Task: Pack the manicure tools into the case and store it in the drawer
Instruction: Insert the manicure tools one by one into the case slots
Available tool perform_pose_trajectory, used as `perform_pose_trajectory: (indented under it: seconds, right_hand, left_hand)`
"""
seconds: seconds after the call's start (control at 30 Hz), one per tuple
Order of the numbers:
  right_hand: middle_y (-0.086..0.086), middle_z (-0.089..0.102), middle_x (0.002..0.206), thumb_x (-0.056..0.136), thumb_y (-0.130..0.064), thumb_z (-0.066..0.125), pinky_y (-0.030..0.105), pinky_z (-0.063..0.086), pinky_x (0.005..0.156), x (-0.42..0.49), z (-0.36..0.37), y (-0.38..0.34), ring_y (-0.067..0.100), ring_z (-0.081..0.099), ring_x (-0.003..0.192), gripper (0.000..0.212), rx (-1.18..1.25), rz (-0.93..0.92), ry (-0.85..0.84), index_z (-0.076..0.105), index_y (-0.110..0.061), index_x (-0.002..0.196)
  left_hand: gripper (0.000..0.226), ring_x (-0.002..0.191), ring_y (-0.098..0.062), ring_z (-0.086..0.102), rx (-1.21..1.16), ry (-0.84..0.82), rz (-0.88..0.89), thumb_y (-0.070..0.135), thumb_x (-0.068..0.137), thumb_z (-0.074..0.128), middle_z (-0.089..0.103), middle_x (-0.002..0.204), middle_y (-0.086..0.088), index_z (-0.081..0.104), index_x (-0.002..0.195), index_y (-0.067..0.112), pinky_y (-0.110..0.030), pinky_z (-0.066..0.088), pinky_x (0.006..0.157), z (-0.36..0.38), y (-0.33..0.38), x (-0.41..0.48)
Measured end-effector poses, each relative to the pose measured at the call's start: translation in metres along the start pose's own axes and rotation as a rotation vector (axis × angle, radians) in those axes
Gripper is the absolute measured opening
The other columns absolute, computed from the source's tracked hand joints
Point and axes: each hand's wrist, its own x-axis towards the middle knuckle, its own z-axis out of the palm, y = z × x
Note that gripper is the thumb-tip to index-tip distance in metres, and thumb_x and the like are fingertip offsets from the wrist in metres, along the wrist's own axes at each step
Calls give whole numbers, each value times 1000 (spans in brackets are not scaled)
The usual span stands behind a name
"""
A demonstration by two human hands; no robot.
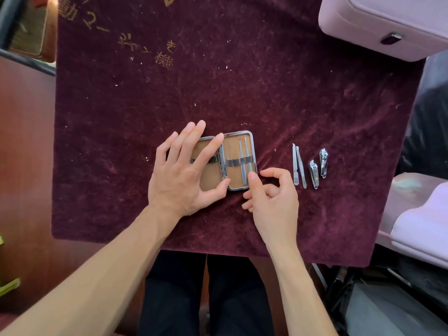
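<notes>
1. The case [234, 146] lies open and flat near the middle of a maroon velvet cloth [242, 81], its two tan-lined halves side by side, each crossed by a dark elastic band [232, 163].
2. In the right half, two slim metal tools [243, 166] sit upright and parallel, tucked under the band.
3. The left hand [180, 175] rests spread over the left half, fingers straight and relaxed, thumb lying along the case's near edge; it grips nothing.
4. The right hand [274, 202] is just beside the case's near right corner. Its thumb [254, 183] touches the lower end of the right-hand slim tool, the forefinger arches above without contact, and the other fingers curl loosely, holding nothing.
5. To the right on the cloth, apart from the case, lie a nail file [295, 166] and tweezers [301, 170] touching at their far ends, then a small nail clipper [314, 174] and a second clipper [323, 163] just beside it.
6. A lilac box [388, 25] sits at the cloth's far right corner.
</notes>
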Motion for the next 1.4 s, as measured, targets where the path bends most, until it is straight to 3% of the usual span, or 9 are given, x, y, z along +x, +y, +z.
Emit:
perform_pose_trajectory:
  seconds: [0.27, 0.43, 0.53, 0.67, 0.97, 1.4]
  right_hand:
    - [-9, 79, 73, 99, -50, 69, 36, 63, 72, -1, -3, -1, 7, 76, 59, 17, 19, 4, 0, 56, -41, 104]
    - [-12, 73, 77, 96, -42, 73, 10, 51, 66, 0, -26, 3, -1, 70, 72, 12, -54, -101, 290, 67, -33, 100]
    - [-12, 72, 90, 97, -28, 75, 4, 48, 66, 5, -41, 9, -5, 68, 79, 9, -58, -118, 388, 68, -24, 101]
    - [-11, 73, 99, 97, -23, 77, 5, 50, 69, 9, -49, 16, -1, 70, 87, 10, -79, -125, 402, 69, -22, 104]
    - [-10, 74, 96, 97, -13, 75, 8, 52, 69, 8, -41, 20, 4, 72, 85, 22, -171, -204, 421, 63, -32, 97]
    - [-2, 74, 97, 99, -12, 71, 3, 50, 71, 12, -44, 20, 1, 70, 84, 16, -205, -151, 363, 77, -17, 113]
  left_hand:
    - [82, 152, -25, 35, 5, 5, 2, 75, 85, 49, 37, 163, -8, 44, 154, 31, -45, 27, 123, 1, 0, 0]
    - [81, 152, -26, 37, 12, 3, 2, 75, 86, 45, 39, 162, -9, 43, 154, 31, -46, 28, 122, 0, 1, 0]
    - [81, 151, -27, 37, 14, -2, 4, 73, 86, 47, 38, 162, -10, 42, 154, 29, -47, 28, 122, 0, 0, 0]
    - [83, 152, -28, 35, 7, -13, 6, 71, 84, 52, 37, 163, -10, 41, 155, 28, -48, 27, 122, -1, 0, -1]
    - [82, 152, -28, 35, 10, -7, 5, 72, 86, 49, 37, 163, -9, 42, 154, 28, -45, 24, 122, 1, 0, -1]
    - [82, 152, -27, 36, 8, -2, 4, 71, 85, 52, 37, 163, -10, 42, 154, 28, -46, 26, 122, 0, 0, -1]
